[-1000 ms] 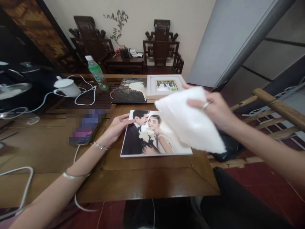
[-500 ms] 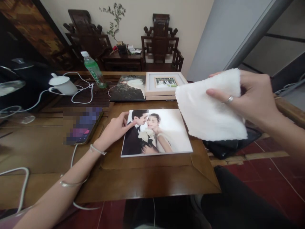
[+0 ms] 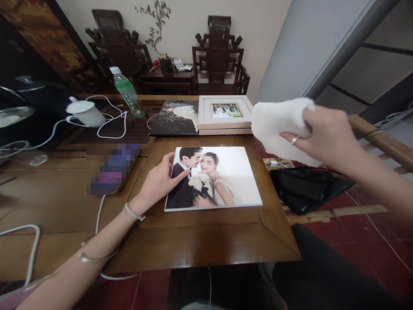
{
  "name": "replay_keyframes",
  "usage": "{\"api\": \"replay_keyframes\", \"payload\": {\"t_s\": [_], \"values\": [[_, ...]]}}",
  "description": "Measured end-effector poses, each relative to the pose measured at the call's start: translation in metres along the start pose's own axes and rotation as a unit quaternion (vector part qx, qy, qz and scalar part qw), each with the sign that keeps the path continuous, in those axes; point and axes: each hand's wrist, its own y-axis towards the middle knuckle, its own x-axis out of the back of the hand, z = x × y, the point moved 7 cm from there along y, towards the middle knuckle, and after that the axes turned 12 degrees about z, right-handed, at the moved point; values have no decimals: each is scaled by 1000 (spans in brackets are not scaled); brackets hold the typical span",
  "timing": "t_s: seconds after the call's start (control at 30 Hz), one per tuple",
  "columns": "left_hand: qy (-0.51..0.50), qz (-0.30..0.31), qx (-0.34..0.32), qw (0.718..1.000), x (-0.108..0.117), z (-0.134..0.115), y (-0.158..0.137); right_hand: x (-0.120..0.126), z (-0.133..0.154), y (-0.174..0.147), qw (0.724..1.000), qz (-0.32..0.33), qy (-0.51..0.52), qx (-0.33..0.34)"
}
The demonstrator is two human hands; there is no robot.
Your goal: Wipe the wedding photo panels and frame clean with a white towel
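A wedding photo panel (image 3: 238, 181) lies flat on the wooden table (image 3: 206, 241), its picture facing up. My left hand (image 3: 163, 176) grips the panel's left edge, with the thumb over the face and the fingers along the side. Off to the right, my right hand (image 3: 322, 129) pinches a white fluffy cloth (image 3: 277, 127) between thumb and fingers. The cloth hangs in the air, apart from the panel. Part of it is hidden behind the hand.
Behind the panel are a dark photo board (image 3: 174, 118) and a light wooden frame (image 3: 226, 113). A phone (image 3: 112, 170), a green bottle (image 3: 129, 94), a white lidded cup (image 3: 85, 113) and white cables stand or lie to the left. A black bag (image 3: 300, 185) is at the right.
My right hand has drawn the cloth a little to the right and crumpled it smaller, uncovering more of the black bag. My left thumb has slid slightly right on the panel.
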Motion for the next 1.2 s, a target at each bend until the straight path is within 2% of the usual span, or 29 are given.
{"api": "replay_keyframes", "payload": {"t_s": [0.1,0.2,0.27,0.33,0.47,0.63,0.77,0.9,0.97,1.07,1.13,1.2], "values": [[-21,-10,13,1000,2,1,0,-35,53,-9,993,49,-4,111],[-48,-12,21,999,1,3,-1,-71,115,-30,967,91,32,235],[-64,-4,22,998,-2,4,-1,-84,144,-43,958,105,42,265],[-78,2,15,997,-7,5,-1,-86,159,-53,955,111,57,269],[-86,-9,9,996,-14,4,-1,-84,160,-62,953,149,101,243],[-76,-31,26,996,-13,4,4,-110,133,-53,946,219,103,215],[-35,-31,26,999,-9,-1,6,-127,110,-36,954,220,93,181],[71,-29,21,997,-10,-12,0,-126,115,-38,958,209,61,188],[101,-49,-5,994,-11,-17,-5,-120,125,-47,957,208,54,196],[96,-67,-103,988,-15,-27,-8,-109,143,-65,951,209,56,221],[76,-58,-175,980,-18,-31,-8,-103,150,-73,949,206,61,230],[56,-40,-219,973,-22,-33,-7,-101,152,-75,947,209,65,234]]}}
